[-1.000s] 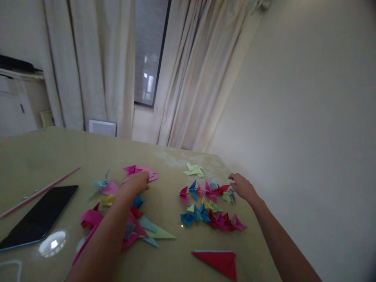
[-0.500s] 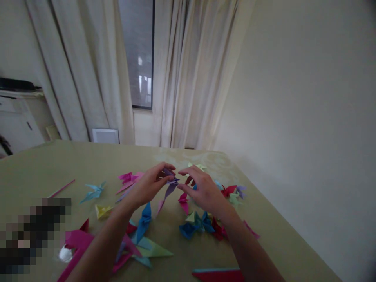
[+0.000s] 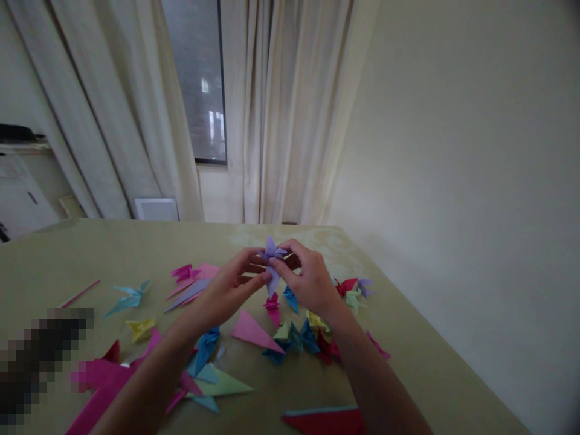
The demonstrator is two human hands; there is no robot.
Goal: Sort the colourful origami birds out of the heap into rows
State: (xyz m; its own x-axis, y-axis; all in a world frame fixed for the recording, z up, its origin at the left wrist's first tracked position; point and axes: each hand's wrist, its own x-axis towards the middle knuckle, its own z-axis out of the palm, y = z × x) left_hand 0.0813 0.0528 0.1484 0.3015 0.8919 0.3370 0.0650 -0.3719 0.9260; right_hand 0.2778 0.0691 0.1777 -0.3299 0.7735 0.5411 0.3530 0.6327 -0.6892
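A purple origami crane [image 3: 272, 254] with spread wings is held up above the table, between both hands. My right hand [image 3: 306, 272] pinches its middle between thumb and fingers. From the other side, my left hand [image 3: 240, 281] closes on its lower point with the thumb and fingertips. Under the hands lie a small magenta folded piece [image 3: 272, 308], a pink folded triangle [image 3: 254, 332] and a blue folded piece [image 3: 290, 298]. Part of the crane is hidden behind my fingers.
Several blue, yellow and red folded pieces [image 3: 310, 337] are clustered right of centre. Magenta and green papers [image 3: 226, 382] lie at the front left, a light blue crane [image 3: 129, 297] farther left. A red paper [image 3: 324, 421] lies at the front edge. A wall [image 3: 453, 181] borders the right side.
The purple crane has turned upright and risen slightly. My right hand, apart from it before, now grips it. The view has shifted a little to the right.
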